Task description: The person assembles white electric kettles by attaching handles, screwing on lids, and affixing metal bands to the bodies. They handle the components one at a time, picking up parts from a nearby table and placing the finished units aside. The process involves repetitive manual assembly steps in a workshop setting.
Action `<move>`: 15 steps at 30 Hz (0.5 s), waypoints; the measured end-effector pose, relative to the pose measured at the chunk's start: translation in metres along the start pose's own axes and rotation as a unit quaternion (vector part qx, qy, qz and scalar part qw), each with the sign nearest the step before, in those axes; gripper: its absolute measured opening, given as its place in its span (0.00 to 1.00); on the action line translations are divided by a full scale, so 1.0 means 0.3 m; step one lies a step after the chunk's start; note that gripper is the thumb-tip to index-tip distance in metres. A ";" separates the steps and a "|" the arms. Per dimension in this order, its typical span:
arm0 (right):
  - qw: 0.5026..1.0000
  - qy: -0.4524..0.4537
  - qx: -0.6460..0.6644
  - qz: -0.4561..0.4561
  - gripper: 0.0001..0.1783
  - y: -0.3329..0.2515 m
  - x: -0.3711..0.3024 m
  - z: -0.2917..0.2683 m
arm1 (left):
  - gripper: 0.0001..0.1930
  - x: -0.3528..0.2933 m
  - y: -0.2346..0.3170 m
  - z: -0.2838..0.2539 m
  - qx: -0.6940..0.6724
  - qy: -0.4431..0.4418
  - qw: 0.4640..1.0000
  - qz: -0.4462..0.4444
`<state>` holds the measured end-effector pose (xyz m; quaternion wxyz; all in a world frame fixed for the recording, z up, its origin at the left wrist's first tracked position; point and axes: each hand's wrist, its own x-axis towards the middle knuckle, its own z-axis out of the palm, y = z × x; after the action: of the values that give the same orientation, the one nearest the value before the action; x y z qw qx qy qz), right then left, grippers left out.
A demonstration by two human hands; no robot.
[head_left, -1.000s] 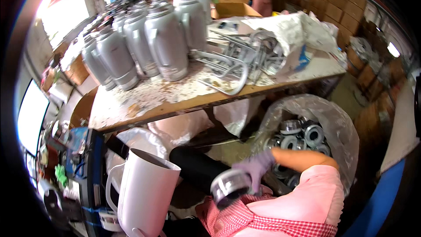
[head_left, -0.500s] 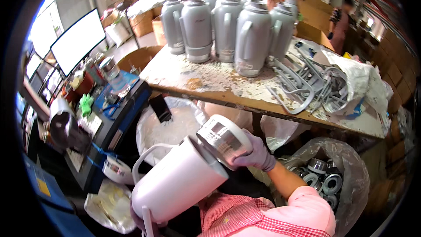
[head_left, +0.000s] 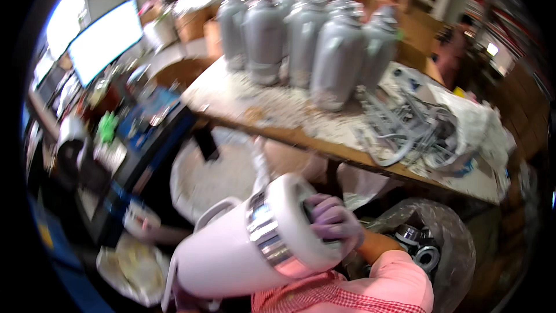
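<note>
At far left, bright monitor screens glow above a cluttered blue bench. Near centre, a large white plastic jug with a side handle and chrome band lies tilted, long axis running lower left to upper right. The left hand is mostly hidden beneath its base; its grip cannot be told. The gloved right hand presses curled fingers on the jug's top end. Grey metal flasks stand on the far table.

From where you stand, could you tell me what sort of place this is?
Probably a small assembly workshop for insulated jugs: grey flask bodies stand in rows on the worn workbench, metal handles lie heaped beside them, and a bag of ring parts sits below.
</note>
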<state>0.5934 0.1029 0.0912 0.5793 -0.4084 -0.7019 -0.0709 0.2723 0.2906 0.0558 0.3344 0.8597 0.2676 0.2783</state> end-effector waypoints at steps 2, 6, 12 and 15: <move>0.995 0.025 0.057 0.076 0.36 0.041 0.007 0.003 | 0.29 0.055 0.081 -0.001 -0.019 -0.003 1.000 -0.005; 0.764 0.062 0.326 0.554 0.39 0.168 -0.070 0.010 | 0.29 0.114 0.011 0.069 -0.104 -0.034 0.994 -0.004; 0.892 -0.068 0.240 0.378 0.50 0.123 -0.101 0.030 | 0.28 0.112 -0.015 0.062 -0.188 -0.016 0.980 -0.057; 0.995 -0.083 0.032 0.037 0.72 0.069 0.008 0.011 | 0.28 0.101 -0.051 0.016 -0.210 0.026 0.972 -0.099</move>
<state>0.6045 0.1194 0.0846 0.5339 -0.4198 -0.7340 0.0073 0.2925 0.3177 0.0509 0.5261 0.7322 0.2954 0.3158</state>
